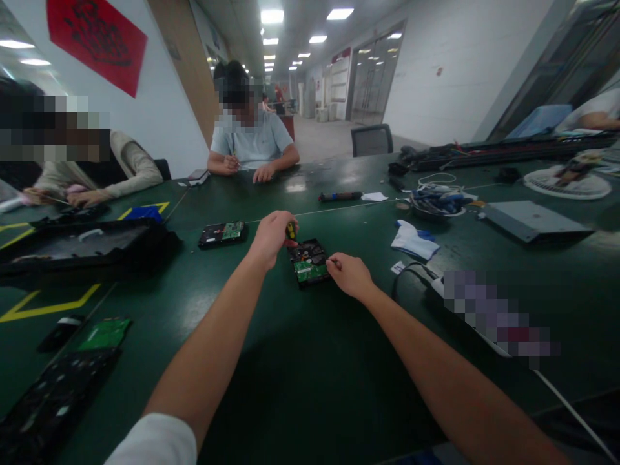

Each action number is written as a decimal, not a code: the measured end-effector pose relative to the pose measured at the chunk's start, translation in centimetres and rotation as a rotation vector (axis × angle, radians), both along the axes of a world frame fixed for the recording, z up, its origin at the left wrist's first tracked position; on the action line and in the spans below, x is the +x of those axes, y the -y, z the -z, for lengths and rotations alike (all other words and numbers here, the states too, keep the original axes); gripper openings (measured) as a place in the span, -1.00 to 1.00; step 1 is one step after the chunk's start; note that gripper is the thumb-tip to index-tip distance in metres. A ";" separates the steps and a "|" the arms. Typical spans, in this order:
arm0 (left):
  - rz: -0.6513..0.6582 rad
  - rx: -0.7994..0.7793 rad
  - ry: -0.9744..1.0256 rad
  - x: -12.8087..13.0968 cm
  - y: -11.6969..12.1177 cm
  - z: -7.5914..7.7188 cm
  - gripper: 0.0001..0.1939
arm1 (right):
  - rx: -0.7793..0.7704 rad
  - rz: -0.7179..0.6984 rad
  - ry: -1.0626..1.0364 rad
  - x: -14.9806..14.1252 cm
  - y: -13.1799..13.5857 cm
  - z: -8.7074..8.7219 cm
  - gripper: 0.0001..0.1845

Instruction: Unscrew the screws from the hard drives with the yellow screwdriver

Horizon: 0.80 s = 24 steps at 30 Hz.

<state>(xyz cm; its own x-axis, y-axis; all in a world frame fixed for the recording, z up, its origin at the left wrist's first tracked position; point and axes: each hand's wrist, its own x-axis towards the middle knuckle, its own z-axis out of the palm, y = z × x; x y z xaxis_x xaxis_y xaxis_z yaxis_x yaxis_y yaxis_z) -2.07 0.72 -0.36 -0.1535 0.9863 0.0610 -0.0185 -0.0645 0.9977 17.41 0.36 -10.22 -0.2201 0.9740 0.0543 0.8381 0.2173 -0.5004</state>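
The left hand (275,237) grips a yellow-and-black screwdriver (290,231) at the far left corner of an open hard drive (309,261) on the green table (232,361). The right hand (349,274) pinches at the drive's right edge. A second drive (222,234) lies left of it; a white glove (414,241) lies to the right. Across the table sits a person in a light shirt (256,142).
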 end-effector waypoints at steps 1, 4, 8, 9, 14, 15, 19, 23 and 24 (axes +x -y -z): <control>-0.036 0.046 -0.081 0.1 0.1 -0.1 -0.87 | -0.004 0.005 0.005 -0.1 0.0 -0.1 -0.72; -0.006 0.086 -0.175 0.3 0.7 -0.3 -0.81 | -0.007 -0.004 0.012 -0.2 0.1 -0.2 -0.72; 0.147 -0.041 0.016 0.5 0.8 -0.4 -0.86 | -0.007 -0.015 0.021 0.0 0.2 -0.2 -0.72; 0.178 -0.075 0.084 0.5 0.7 -0.4 -0.88 | -0.004 -0.015 0.025 0.0 0.2 -0.2 -0.72; 0.152 -0.091 0.177 0.1 0.1 0.0 -0.89 | 0.004 -0.033 0.031 0.0 0.3 -0.2 -0.70; 0.126 -0.071 0.135 0.0 0.1 0.0 -0.86 | 0.000 -0.034 0.031 0.0 0.3 -0.2 -0.70; 0.152 -0.062 0.056 0.2 0.5 -0.3 -0.80 | 0.008 -0.029 0.053 0.1 0.3 -0.2 -0.70; 0.178 -0.164 0.199 0.3 0.5 -0.4 -0.88 | 0.015 -0.032 0.056 0.1 0.3 -0.1 -0.69; 0.158 -0.176 0.229 0.3 0.4 -0.3 -0.89 | 0.011 -0.030 0.057 0.1 0.2 -0.1 -0.69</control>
<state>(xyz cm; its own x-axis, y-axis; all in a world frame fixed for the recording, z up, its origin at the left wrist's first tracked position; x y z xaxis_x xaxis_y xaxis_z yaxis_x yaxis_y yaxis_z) -1.77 0.36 -0.03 0.0119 0.9913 -0.1314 -0.2396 0.1304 0.9621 17.54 0.12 -10.12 -0.2525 0.9662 0.0518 0.8582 0.2484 -0.4492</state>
